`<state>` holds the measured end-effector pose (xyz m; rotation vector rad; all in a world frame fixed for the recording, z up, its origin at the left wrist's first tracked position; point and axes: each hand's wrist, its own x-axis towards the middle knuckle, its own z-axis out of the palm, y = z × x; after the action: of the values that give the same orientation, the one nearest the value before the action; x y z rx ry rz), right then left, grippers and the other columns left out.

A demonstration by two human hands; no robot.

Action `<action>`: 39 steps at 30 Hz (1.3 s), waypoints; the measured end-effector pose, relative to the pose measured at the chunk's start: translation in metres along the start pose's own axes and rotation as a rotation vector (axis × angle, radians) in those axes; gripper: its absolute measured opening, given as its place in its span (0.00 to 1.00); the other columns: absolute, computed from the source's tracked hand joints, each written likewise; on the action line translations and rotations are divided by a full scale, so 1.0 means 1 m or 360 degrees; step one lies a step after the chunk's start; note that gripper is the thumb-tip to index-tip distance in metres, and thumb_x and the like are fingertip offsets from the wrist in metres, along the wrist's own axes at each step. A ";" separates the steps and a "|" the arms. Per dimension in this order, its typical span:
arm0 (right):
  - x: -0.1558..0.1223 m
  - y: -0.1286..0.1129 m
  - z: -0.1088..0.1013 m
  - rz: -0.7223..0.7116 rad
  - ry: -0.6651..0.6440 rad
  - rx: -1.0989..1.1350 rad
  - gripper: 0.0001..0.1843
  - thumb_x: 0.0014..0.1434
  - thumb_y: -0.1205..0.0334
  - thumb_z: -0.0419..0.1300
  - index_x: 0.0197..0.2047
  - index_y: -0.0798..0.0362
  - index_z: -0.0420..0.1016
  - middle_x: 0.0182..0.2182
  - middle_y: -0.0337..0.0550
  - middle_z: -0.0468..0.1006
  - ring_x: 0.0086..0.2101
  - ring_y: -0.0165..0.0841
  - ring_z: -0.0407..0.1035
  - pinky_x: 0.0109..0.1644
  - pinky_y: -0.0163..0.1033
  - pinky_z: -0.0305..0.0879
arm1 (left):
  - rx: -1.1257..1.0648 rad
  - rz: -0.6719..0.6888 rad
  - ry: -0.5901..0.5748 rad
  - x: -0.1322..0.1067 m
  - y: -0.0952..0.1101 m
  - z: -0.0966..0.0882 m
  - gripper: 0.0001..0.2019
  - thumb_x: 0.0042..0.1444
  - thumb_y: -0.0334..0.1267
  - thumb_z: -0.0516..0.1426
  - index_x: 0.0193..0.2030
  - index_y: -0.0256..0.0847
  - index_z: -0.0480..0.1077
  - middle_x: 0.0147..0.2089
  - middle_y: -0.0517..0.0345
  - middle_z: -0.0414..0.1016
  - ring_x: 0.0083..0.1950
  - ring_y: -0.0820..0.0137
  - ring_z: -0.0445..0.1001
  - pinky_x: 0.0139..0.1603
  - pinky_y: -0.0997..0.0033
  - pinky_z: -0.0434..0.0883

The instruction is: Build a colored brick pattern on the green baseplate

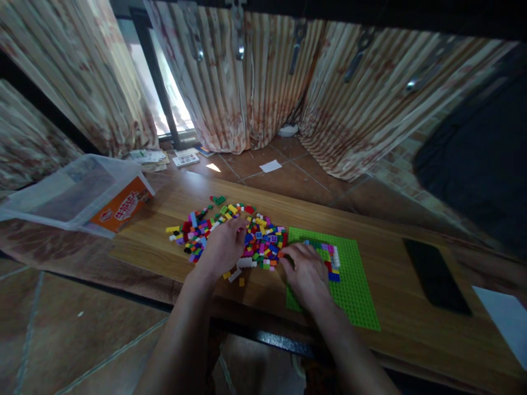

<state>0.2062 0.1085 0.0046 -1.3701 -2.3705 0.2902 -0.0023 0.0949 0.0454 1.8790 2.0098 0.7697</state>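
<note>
A heap of small colourful toy building bricks (263, 249) is spread on the wooden table. My left hand (224, 247) is over the middle of the heap, its fingers curled together among the bricks; whatever they hold is hidden. At the heap's right side, my right hand (307, 269) pinches a small orange brick (281, 254) between thumb and forefinger. That hand lies partly across a green studded baseplate (352, 291). Rows of bricks in several colours (332, 263) sit on the plate beyond my right hand, which hides part of them.
A clear plastic bin (69, 211) with an orange label stands at the table's left end. Toward the right lie a black phone-like slab (436, 277) and a white sheet (504, 318). Papers (186, 158) lie on the tiled floor beyond, near striped curtains (255, 82).
</note>
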 end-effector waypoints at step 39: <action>-0.025 0.101 -0.052 0.0356 0.0255 0.0436 0.16 0.61 0.48 0.54 0.44 0.47 0.76 0.44 0.45 0.77 0.36 0.37 0.72 0.43 0.44 0.69 | -0.0729 -0.1044 0.0931 -0.014 -0.074 -0.068 0.22 0.47 0.41 0.57 0.49 0.34 0.75 0.40 0.50 0.80 0.36 0.69 0.76 0.33 0.74 0.71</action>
<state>0.3188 0.1374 0.0092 -1.4649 -1.9668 0.5250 -0.0994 0.0680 0.0576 0.7092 2.2864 1.5050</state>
